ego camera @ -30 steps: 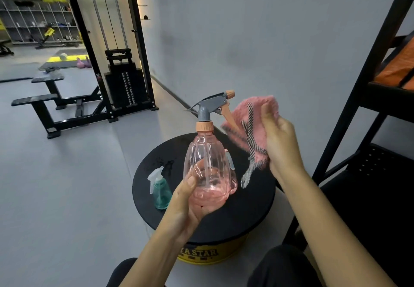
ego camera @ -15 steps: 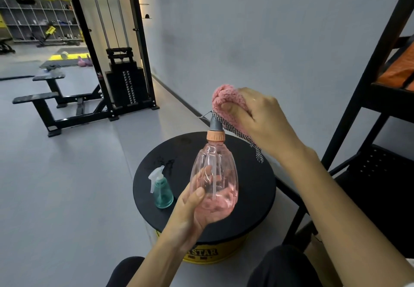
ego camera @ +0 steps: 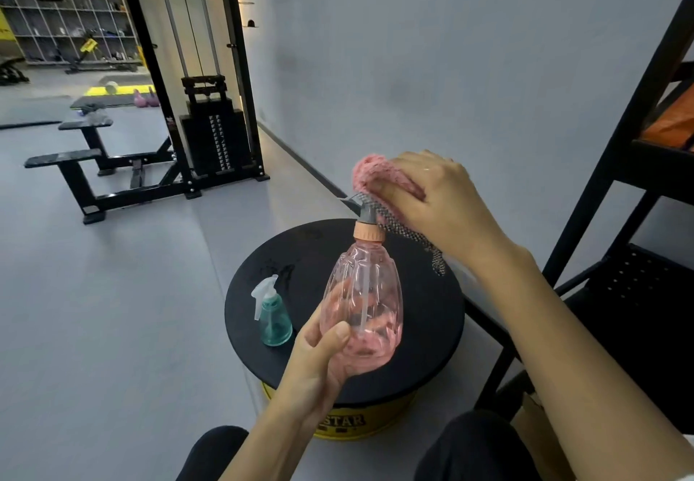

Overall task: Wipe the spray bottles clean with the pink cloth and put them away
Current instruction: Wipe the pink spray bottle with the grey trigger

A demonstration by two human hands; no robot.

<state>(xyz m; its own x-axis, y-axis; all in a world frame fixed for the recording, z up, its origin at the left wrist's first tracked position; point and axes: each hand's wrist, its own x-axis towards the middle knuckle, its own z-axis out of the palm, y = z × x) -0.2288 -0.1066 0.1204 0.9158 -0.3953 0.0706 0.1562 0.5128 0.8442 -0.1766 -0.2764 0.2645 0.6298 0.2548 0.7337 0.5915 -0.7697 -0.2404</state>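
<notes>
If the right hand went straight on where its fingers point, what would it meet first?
The right hand grips the pink cloth over the spray head of the pink bottle, so it would push that first. Beyond, the way looks free; depth is unclear.

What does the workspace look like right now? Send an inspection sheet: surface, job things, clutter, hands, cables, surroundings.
Surface: round black top on a yellow base.
Job's things: pink spray bottle held above the top; teal spray bottle standing upright at the top's left; pink cloth over the pink bottle's sprayer head.
Clutter: nothing seen.
Hands: left hand grips the pink bottle's base; right hand holds the cloth on the sprayer.
Cables: nothing seen.
Surroundings: black rack at right; weight machine and bench behind.
</notes>
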